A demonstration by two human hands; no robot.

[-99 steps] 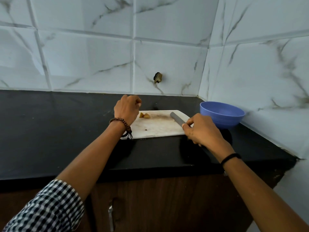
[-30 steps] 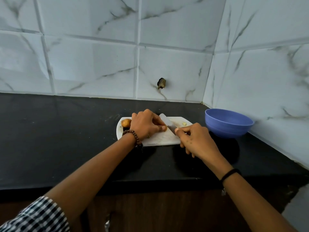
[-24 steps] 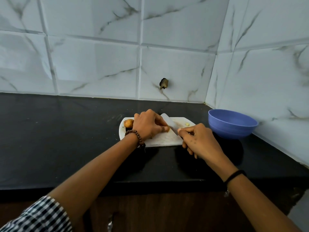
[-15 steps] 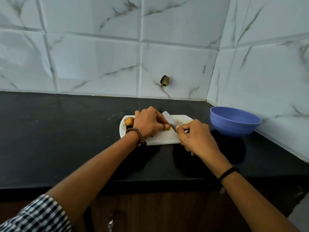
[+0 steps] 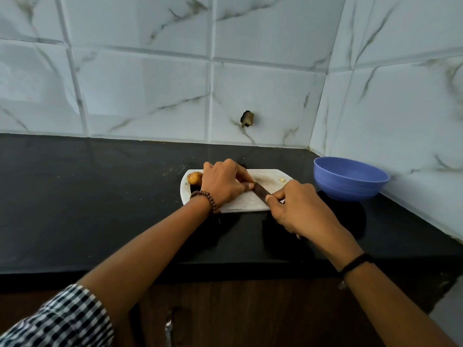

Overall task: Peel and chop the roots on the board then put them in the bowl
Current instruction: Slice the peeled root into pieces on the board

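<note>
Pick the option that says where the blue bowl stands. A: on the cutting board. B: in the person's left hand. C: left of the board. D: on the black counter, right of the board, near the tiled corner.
D: the blue bowl stands on the black counter, right of the cutting board, untouched by either hand.
</note>
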